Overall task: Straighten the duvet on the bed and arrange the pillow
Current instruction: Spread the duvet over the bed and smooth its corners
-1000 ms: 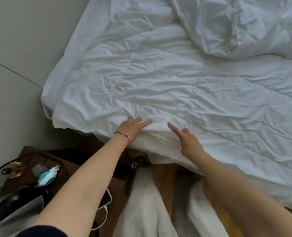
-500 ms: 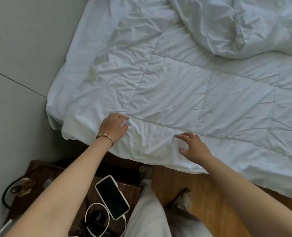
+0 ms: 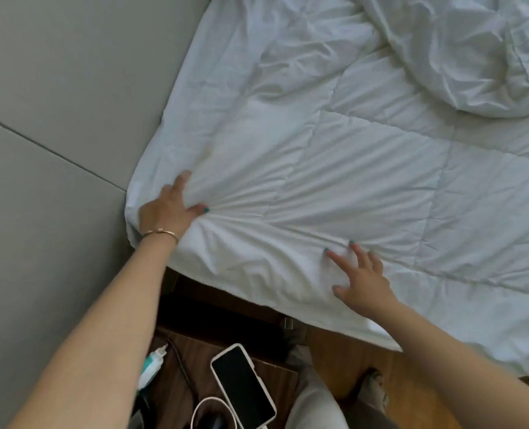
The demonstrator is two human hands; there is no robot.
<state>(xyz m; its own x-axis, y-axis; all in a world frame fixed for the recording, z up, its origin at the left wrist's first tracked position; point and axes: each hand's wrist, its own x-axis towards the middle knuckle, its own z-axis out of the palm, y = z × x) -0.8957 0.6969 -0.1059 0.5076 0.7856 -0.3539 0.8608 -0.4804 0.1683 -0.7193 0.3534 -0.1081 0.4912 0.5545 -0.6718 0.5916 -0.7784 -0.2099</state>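
Pinching a bunch of white cloth, the left hand (image 3: 168, 209) has the duvet (image 3: 365, 193) tight between thumb and curled fingers, close to the corner by the wall (image 3: 49, 88). Folds fan out from that pinch like rays, so the cloth is being pulled hard toward the corner.

A moment ago this hand sat nearer the middle of the edge, with the cloth loose under it. Now it has slid out toward the corner and taken hold. The right hand (image 3: 362, 277) has spread out too. It lies flat on the duvet with straight fingers, holding nothing, just pressing down near the edge.

I think this means the near corner is getting pulled straight while the flat hand keeps the rest from sliding.

From the pinch, the duvet runs away to the right and far across the bed. Most of that near part looks smooth now, with stitched squares showing. At the far right a big lump (image 3: 461, 54) is still bunched up, well apart from both hands. No pillow can be made out for sure.

Below the edge sits a phone (image 3: 241, 387) on a dark table (image 3: 195, 351).
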